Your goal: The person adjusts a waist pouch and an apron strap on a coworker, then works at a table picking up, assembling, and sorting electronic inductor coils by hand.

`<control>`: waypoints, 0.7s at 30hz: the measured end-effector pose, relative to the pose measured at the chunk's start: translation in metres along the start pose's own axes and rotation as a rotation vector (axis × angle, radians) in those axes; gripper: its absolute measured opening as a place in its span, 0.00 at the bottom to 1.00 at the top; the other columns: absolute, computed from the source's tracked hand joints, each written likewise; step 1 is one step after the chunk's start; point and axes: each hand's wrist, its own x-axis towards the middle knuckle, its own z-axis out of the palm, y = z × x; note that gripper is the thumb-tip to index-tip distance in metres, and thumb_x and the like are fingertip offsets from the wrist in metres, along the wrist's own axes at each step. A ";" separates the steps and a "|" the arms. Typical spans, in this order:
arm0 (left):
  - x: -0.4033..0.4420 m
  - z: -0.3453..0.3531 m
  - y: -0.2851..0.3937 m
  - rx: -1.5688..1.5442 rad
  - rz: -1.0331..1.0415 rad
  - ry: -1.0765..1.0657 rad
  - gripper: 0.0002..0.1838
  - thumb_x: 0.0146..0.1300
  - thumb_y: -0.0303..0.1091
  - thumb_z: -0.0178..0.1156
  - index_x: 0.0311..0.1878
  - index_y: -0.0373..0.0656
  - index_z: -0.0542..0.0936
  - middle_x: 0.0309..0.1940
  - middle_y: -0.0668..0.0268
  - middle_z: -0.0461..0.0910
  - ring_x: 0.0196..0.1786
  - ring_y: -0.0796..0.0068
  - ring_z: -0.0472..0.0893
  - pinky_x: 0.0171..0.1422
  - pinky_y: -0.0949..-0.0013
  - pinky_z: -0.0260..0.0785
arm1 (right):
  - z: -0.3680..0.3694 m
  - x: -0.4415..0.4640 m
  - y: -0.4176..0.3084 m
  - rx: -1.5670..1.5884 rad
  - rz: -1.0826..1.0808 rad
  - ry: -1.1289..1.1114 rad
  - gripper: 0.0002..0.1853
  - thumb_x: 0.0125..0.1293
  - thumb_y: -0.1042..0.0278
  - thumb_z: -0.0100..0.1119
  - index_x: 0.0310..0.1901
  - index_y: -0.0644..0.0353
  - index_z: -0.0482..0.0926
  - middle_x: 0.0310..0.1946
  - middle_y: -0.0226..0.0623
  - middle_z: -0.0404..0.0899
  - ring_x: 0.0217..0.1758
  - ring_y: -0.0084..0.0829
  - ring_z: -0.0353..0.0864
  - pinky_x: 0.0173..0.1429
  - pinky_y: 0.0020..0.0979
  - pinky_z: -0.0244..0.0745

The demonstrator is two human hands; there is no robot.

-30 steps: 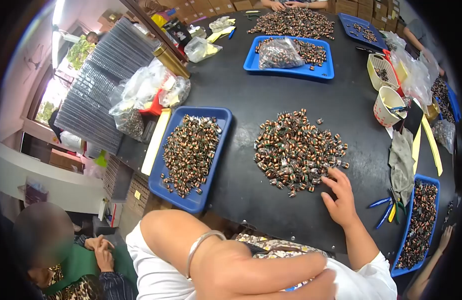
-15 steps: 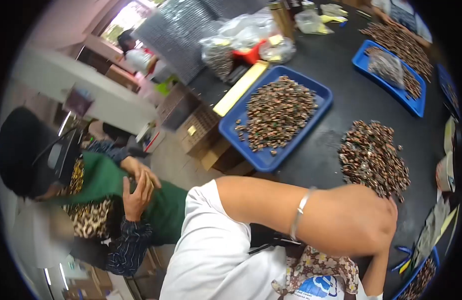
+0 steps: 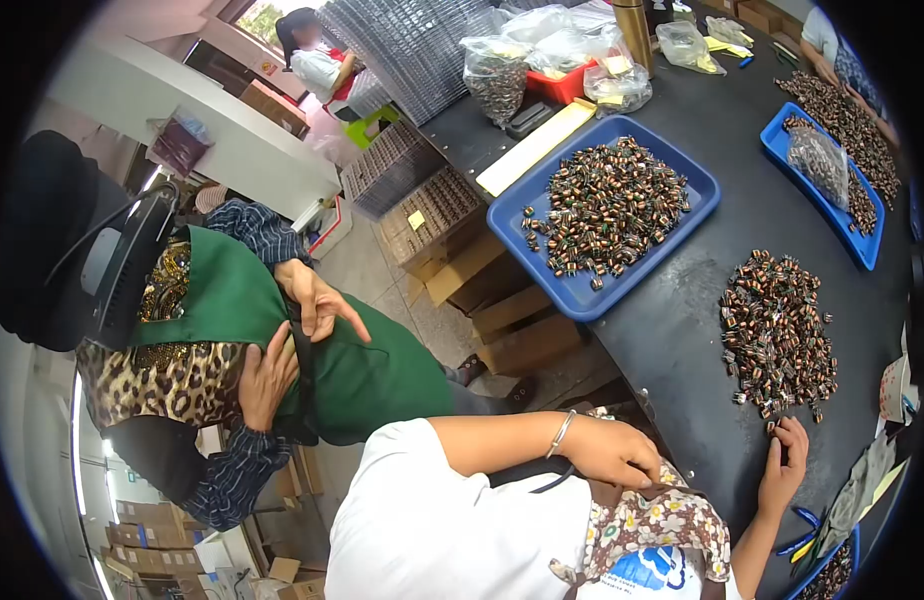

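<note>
Head view: the right grip (image 3: 785,462), loosely bent, meets the near edge of a component heap (image 3: 779,330) on the dark surface (image 3: 667,335); cannot tell if it holds one. The left grip (image 3: 614,450) curls by a floral apron (image 3: 654,528), hold unclear. A blue tray (image 3: 585,306) sits left.

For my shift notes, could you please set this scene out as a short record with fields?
Left hand: at the floral apron
Right hand: at the near edge of the loose component pile
Large blue tray: holds more components, left of the pile
Yellow strip: beside that tray
Co-worker: green apron, both hands before it
</note>
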 end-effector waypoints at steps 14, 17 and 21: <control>-0.095 0.004 -0.020 -0.247 -0.180 0.536 0.14 0.66 0.35 0.51 0.51 0.38 0.76 0.48 0.64 0.78 0.51 0.76 0.75 0.58 0.71 0.64 | 0.010 -0.013 -0.035 0.276 -0.080 0.057 0.06 0.61 0.83 0.49 0.38 0.67 0.75 0.46 0.40 0.74 0.46 0.30 0.74 0.51 0.26 0.67; -0.109 0.002 -0.029 -0.320 -0.370 0.642 0.15 0.66 0.34 0.51 0.51 0.36 0.75 0.46 0.65 0.78 0.49 0.79 0.75 0.56 0.73 0.65 | 0.021 0.002 -0.106 0.268 -0.187 -0.301 0.04 0.54 0.82 0.56 0.32 0.66 0.77 0.30 0.37 0.76 0.30 0.28 0.74 0.36 0.27 0.69; -0.133 0.024 -0.049 -0.513 -0.517 0.734 0.23 0.69 0.47 0.48 0.52 0.35 0.75 0.48 0.65 0.77 0.51 0.78 0.73 0.59 0.73 0.63 | 0.051 0.006 -0.138 0.441 -0.248 -0.883 0.09 0.52 0.72 0.65 0.35 0.63 0.80 0.26 0.39 0.77 0.28 0.36 0.77 0.33 0.30 0.71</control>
